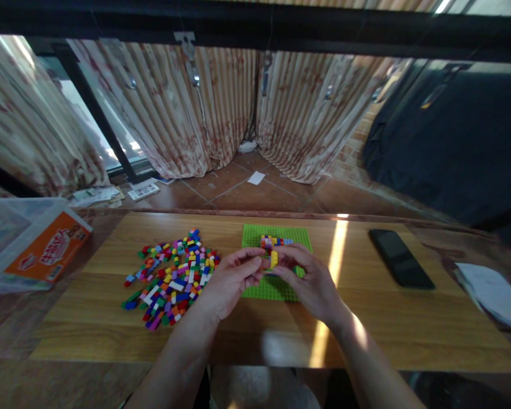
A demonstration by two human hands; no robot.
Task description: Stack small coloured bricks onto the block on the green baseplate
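The left hand [239, 275] and right hand [310, 278] hold a yellow brick [274, 259] above a green baseplate [272, 292].

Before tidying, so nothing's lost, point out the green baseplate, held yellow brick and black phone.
Green baseplate [274, 292], head view: bare studded part.
Held yellow brick [274, 259], head view: visible middle.
Black phone [401, 259], head view: screen.

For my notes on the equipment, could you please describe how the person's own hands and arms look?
The left hand and right hand are ungloved. The left forearm and right forearm are bare as far as they show, with no sleeve, watch or cable visible. Small markings cannot be made out.
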